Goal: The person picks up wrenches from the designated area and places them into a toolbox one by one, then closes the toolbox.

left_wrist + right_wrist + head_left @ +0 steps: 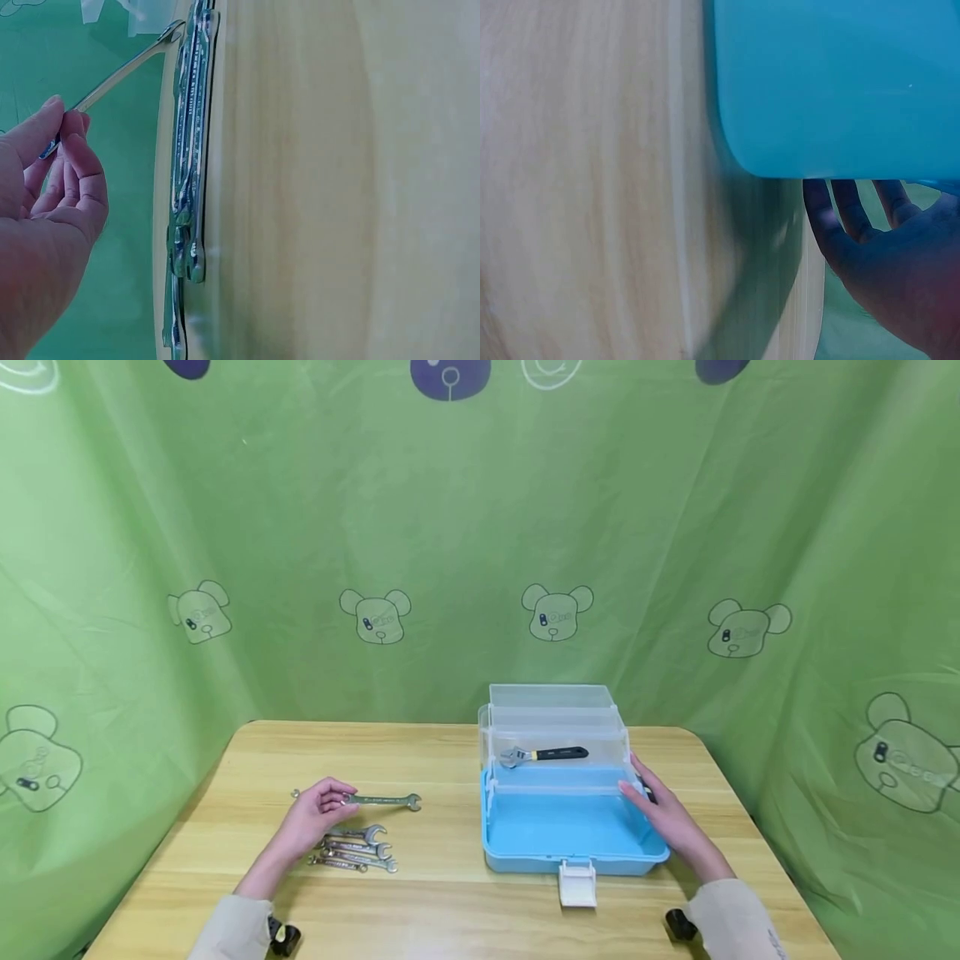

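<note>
My left hand [315,817] pinches a combination wrench [384,801] between thumb and fingers, above the left part of the table. In the left wrist view, that silver wrench [124,71] slants up from the fingertips. Just below the hand lies a pile of several wrenches [356,850]. An opened blue toolbox [517,863] with clear trays stands to the right. My right hand [667,814] holds its right side, the thumb over the edge and fingers along the outer wall. An adjustable wrench [558,753] with a black handle lies in a clear tray.
The toolbox's white latch [577,885] hangs down at the front. Its clear trays [555,714] rise in steps toward the back. The wooden table [442,910] has green curtains [450,527] with bear prints behind and at both sides.
</note>
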`<action>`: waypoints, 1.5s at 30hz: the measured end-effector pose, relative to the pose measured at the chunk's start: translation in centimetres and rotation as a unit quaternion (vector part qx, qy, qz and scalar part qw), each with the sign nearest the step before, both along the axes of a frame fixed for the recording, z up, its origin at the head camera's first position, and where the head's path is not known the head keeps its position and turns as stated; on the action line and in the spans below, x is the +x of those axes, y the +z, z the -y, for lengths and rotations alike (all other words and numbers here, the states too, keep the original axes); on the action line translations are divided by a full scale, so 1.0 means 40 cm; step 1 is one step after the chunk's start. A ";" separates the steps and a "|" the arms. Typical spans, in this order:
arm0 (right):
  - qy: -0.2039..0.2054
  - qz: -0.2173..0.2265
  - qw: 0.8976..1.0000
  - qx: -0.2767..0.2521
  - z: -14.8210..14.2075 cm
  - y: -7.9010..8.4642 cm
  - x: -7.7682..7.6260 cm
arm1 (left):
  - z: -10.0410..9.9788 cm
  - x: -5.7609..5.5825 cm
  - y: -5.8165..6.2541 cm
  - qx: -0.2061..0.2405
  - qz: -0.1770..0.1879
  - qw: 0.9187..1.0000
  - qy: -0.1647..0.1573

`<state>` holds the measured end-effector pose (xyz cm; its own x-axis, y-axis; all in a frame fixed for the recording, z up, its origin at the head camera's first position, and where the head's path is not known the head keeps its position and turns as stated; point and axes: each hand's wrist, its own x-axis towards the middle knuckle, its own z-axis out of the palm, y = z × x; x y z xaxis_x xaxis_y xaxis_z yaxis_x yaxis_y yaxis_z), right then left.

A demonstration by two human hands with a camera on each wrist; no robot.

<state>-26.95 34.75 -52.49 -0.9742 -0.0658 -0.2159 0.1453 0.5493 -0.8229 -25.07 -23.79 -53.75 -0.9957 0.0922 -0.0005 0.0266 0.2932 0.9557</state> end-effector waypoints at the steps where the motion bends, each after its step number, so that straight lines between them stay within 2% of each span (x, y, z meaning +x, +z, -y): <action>1: 0.000 -0.001 1.000 0.000 0.000 0.000 -0.001 | 0.000 -0.001 -0.001 0.004 0.002 1.000 0.003; 8: 0.001 -0.003 1.000 0.006 0.000 0.006 -0.003 | -0.001 -0.002 -0.005 0.025 0.009 1.000 0.003; 16: 0.003 -0.008 1.000 0.017 0.001 0.006 -0.007 | -0.008 0.014 0.003 0.051 0.023 0.998 0.007; 23: 0.000 -0.007 1.000 0.018 -0.001 0.006 -0.003 | -0.008 0.023 0.027 0.087 0.002 0.996 -0.008; 36: 0.002 -0.012 1.000 0.018 0.002 0.005 -0.005 | -0.016 0.035 0.083 0.157 -0.051 0.986 -0.034; 45: 0.004 -0.015 1.000 0.018 0.000 0.003 0.001 | -0.046 0.038 0.096 0.180 -0.064 0.980 -0.049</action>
<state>-26.92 34.75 -52.37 -0.9796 -0.0671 -0.1892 0.1160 0.5799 -0.8064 -23.55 -21.94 -49.91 -0.9720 0.1588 0.1733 0.1635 -0.0726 0.9839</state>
